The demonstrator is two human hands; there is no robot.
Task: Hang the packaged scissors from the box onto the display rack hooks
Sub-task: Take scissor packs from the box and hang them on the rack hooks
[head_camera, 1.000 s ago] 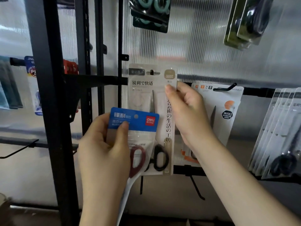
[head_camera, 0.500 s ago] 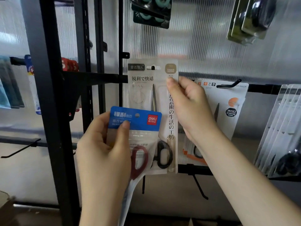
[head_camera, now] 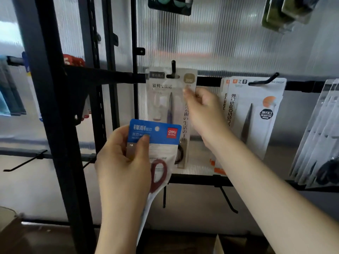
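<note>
the left hand (head_camera: 121, 162) grips a blue-topped scissors pack (head_camera: 156, 143), covering the lower part of the beige scissors pack (head_camera: 170, 99) on a hook (head_camera: 173, 69). the blurred right hand (head_camera: 203, 109) pinches its edge. more packs (head_camera: 256, 114) hang just right.

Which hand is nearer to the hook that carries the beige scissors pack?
Right. The right hand is just below-right of the hook; the left hand holds the blue pack lower down.

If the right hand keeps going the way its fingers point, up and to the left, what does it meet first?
Likely the beige scissors pack on the hook: the right hand has its fingertips at that pack's right edge, near the top. Whether they touch it is blurred, so depth is uncertain.
</note>
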